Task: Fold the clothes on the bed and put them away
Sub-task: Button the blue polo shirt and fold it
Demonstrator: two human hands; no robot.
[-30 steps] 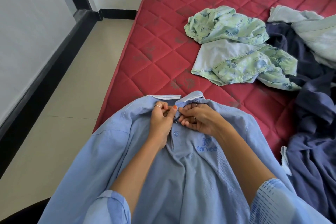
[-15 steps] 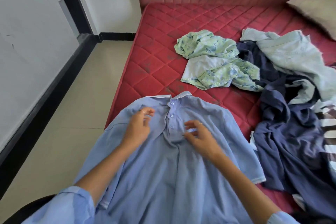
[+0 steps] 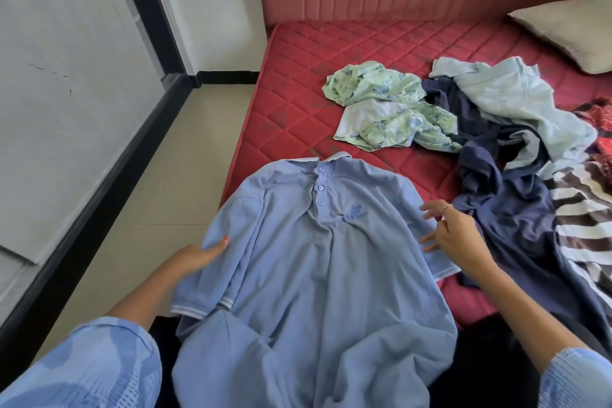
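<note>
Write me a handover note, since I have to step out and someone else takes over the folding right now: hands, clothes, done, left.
Left hand: its grip holds the left sleeve edge of the light blue cotton polo shirt.
Right hand: fingers spread over the shirt's right sleeve, holding nothing.
Polo lies face up at the near edge of the red quilted mattress, buttoned, not yet folded.
Still crumpled beyond: green floral garment, navy garment, pale blue garment, striped cloth.
Left: fold all, put away.
</note>
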